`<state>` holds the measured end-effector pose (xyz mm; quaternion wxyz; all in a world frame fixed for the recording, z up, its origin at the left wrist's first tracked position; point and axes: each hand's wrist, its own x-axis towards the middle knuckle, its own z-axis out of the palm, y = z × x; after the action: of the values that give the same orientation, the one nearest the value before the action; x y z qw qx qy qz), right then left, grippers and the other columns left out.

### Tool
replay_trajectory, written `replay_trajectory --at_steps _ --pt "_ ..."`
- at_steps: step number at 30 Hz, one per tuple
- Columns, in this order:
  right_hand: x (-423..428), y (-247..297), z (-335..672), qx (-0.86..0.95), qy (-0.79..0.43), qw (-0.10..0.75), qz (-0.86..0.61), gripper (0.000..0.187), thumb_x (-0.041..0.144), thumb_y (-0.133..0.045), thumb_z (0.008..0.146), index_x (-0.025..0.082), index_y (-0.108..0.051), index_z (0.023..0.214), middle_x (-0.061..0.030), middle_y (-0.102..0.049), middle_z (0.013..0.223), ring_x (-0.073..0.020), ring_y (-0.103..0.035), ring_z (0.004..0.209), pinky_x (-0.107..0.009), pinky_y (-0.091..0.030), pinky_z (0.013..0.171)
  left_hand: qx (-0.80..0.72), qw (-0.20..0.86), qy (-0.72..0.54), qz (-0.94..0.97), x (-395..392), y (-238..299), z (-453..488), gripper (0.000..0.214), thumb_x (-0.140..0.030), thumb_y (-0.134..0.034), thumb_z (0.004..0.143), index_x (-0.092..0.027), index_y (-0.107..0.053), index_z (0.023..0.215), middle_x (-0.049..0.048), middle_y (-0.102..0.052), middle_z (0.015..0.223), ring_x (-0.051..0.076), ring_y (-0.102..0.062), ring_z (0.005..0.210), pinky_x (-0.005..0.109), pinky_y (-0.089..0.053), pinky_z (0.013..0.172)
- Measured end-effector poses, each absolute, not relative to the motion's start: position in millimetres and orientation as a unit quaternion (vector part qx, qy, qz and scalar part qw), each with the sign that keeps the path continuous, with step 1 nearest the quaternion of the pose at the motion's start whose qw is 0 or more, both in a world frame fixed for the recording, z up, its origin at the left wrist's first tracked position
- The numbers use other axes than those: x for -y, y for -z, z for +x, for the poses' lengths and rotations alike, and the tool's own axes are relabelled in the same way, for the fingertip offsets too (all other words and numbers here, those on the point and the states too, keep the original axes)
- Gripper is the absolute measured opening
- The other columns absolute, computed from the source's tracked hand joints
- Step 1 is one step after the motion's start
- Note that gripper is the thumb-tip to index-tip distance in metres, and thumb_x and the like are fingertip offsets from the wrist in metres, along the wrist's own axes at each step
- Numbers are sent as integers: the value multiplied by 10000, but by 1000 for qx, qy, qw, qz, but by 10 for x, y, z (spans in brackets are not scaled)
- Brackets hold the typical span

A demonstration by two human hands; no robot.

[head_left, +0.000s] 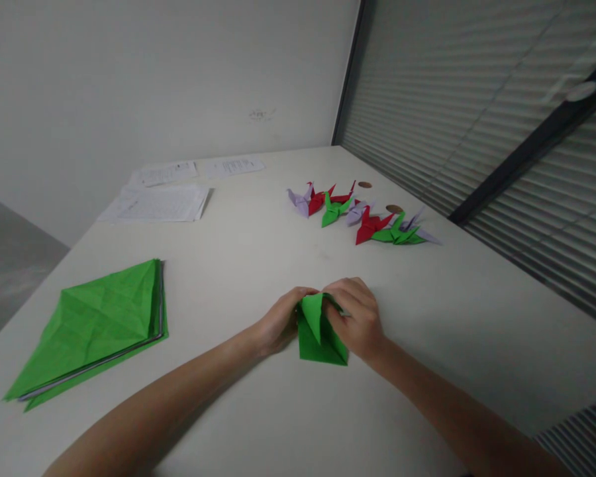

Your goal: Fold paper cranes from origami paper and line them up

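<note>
Clearly bright green, the folded paper (310,343) sits between my hands near the close middle of the white table (238,411); I cannot tell whether it touches the surface. It is a small, creased shape with a straight lower edge and a sharp corner at the lower right. A pointed flap (312,315) hangs down over its upper middle, paler than the shaded folds beside it. My left hand (281,324) grips the upper left edge, and my right hand (360,315) pinches the upper right part, its thumb tucked in beside the flap.

The back of the paper is out of my sight, most of the fingers on my left are hidden behind it, and I can't make out how many layers are in my grip. My forearms (179,396) are cut off by the view's bottom edge. Farther off, the folded cranes (369,227) partly cover one another, and the print on the white papers (166,174) is too small to read.
</note>
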<state>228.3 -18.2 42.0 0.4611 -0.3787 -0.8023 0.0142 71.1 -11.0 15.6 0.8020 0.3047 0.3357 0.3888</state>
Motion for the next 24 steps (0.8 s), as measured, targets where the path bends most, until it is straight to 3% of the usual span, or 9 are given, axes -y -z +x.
replay_trajectory --at_steps 3,5,7,10,14,18,24 --pt "182 -444 2279 795 -1 469 -384 194 109 -504 885 227 -548 737 -30 -603 681 -188 -569 663 -362 -433 635 -350 809 -371 294 119 -129 730 222 -368 -617 782 -168 -633 878 -18 -554 723 127 -487 663 227 -390 618" --pt "170 -420 2276 790 -2 472 -391 117 124 -546 871 233 -570 839 -44 -627 760 -203 -588 727 -369 -463 671 -354 816 -360 281 111 -139 731 218 -380 -600 791 -170 -616 848 -24 -526 692 123 -473 633 226 -380 599" --pt "157 -378 2278 780 15 484 -395 167 146 -606 843 245 -571 972 -65 -633 884 -226 -595 830 -393 -491 733 -360 819 -363 260 88 -168 720 218 -388 -578 804 -172 -599 817 -20 -518 686 127 -475 626 228 -380 590" --pt "159 -328 2288 767 86 487 -408 215 123 -647 809 272 -595 955 -77 -583 973 -247 -554 917 -433 -493 800 -362 810 -407 218 31 -218 681 226 -387 -550 824 -167 -598 799 -7 -533 685 133 -491 624 236 -406 602" --pt "208 -326 2253 799 155 408 -415 202 122 -659 812 294 -679 917 -92 -531 1044 -267 -486 1010 -452 -471 863 -344 804 -457 161 -18 -256 634 267 -416 -561 834 -157 -617 802 19 -595 686 161 -563 641 278 -472 680" --pt "244 -328 2179 835 143 314 -428 88 174 -668 823 245 -713 851 -118 -474 1280 -326 -395 1213 -513 -403 978 -306 816 -468 147 4 -265 630 267 -398 -625 808 -196 -627 983 24 -678 778 201 -649 730 338 -499 773" --pt "223 -296 2195 829 139 258 -476 79 151 -652 808 179 -702 754 -151 -395 1429 -391 -289 1332 -580 -312 1042 -325 814 -460 145 56 -236 662 323 -357 -668 798 -197 -616 1074 21 -682 839 190 -651 758 303 -492 744"
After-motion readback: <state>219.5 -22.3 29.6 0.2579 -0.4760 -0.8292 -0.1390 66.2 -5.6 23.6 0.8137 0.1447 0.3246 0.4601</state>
